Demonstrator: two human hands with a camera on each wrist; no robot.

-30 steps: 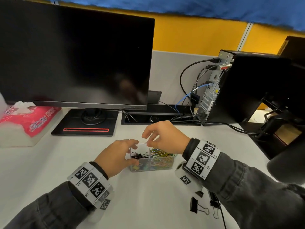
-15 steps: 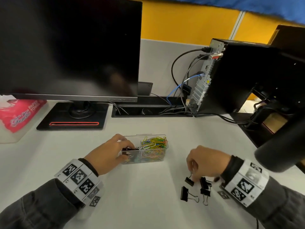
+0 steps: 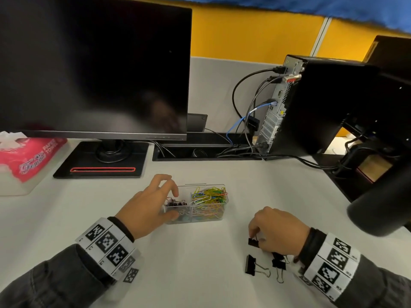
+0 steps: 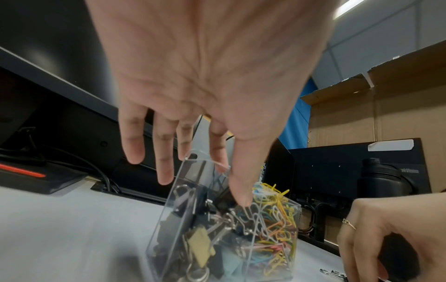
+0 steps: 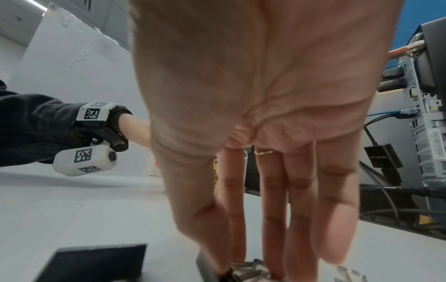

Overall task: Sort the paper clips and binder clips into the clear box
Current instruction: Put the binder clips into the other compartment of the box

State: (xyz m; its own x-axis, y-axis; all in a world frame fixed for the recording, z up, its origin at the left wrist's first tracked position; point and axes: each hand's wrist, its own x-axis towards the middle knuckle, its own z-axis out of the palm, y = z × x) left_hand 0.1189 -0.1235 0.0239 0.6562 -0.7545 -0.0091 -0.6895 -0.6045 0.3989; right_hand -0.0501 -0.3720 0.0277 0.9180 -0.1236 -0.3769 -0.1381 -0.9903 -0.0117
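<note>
The clear box (image 3: 206, 186) stands mid-table. Its left compartment holds black binder clips (image 3: 176, 203); the right one holds coloured paper clips (image 3: 210, 196). My left hand (image 3: 171, 203) holds the box's left end, thumb on the front wall (image 4: 169, 219) and fingers over the far rim. To the right, my right hand (image 3: 255, 235) pinches a small black binder clip (image 3: 253, 242) at table level, also seen as the pinched clip (image 5: 210, 267) in the right wrist view. Two more binder clips (image 3: 250, 264) (image 3: 279, 263) lie just nearer me.
A monitor (image 3: 93, 67) on its black stand (image 3: 100, 167) is behind the box. A pink tissue pack (image 3: 26, 156) sits far left. A computer tower (image 3: 311, 107) with cables (image 3: 244, 103) is at the back right. A dark rounded object (image 3: 382, 207) juts in at the right edge.
One second ago my right hand was over the box; it moved right and down to the loose binder clips and pinched one. My left hand has stayed on the box.
</note>
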